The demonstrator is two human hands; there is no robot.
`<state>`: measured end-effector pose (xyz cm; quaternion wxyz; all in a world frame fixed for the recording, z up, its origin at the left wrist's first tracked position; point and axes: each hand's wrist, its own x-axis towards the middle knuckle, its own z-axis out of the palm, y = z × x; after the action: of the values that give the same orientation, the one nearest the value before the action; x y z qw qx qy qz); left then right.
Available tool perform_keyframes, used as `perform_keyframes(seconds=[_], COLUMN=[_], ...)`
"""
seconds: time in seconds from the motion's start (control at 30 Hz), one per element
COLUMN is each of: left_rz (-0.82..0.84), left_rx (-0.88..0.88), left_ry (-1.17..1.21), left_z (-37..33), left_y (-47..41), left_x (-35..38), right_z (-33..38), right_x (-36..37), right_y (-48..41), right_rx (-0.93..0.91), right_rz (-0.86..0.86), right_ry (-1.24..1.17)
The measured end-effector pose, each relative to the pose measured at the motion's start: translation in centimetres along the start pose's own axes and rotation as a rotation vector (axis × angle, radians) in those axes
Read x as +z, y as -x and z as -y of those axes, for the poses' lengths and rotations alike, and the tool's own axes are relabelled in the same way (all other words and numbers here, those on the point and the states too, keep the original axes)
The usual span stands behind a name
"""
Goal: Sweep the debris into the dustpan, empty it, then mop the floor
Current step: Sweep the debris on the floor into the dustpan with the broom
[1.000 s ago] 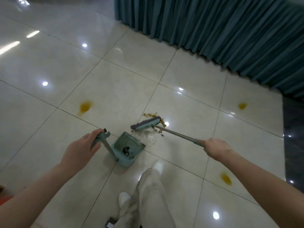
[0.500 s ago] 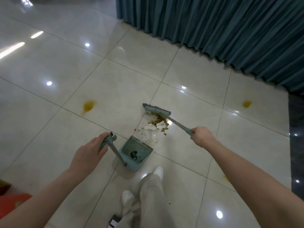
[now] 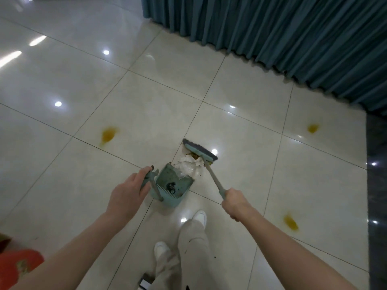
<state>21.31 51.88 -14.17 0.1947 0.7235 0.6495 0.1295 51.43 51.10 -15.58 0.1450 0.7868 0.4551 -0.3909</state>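
Now debris (image 3: pixel 189 167) lies at dustpan (image 3: pixel 167 178) mouth, just beyond L grip (image 3: pixel 127 194).

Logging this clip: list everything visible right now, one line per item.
broom: one, teal head, just beyond the debris
dustpan: one, teal, mouth facing the debris
debris: one pile, white scraps and brown bits, at the dustpan's mouth
stains: three, yellow, on tiles left, far right, near right
floor: cream glossy tiles
curtain: one, teal, top right
red object: one, bottom left, unclear
shoes: two, white, bottom centre
left hand: grips dustpan handle
right hand: grips broom handle
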Motion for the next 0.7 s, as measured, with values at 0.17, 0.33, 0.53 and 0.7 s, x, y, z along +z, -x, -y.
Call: perform_keyframes(seconds=[0.17, 0.33, 0.53, 0.7], left_rz=[0.016, 0.009, 0.014, 0.017], left_rx=[0.040, 0.037, 0.035, 0.053], left_ry=[0.015, 0.017, 0.016, -0.002], left_z=[-0.6, -0.5, -0.6, -1.2], left_y=[-0.6, -1.1, -1.9, -3.6], left_x=[1.0, 1.0, 1.1, 1.7], right_z=[-0.6, -1.0, 1.1, 3.0], right_x=[0.2, -2.6, -3.6, -3.5], right_y=[1.4, 0.5, -1.5, -2.9], right_rx=[-0.022, -0.030, -0.013, -0.021], right_rz=[0.005, -0.104, -0.137, -0.094], right_ry=[-0.032, -0.087, -0.047, -0.048])
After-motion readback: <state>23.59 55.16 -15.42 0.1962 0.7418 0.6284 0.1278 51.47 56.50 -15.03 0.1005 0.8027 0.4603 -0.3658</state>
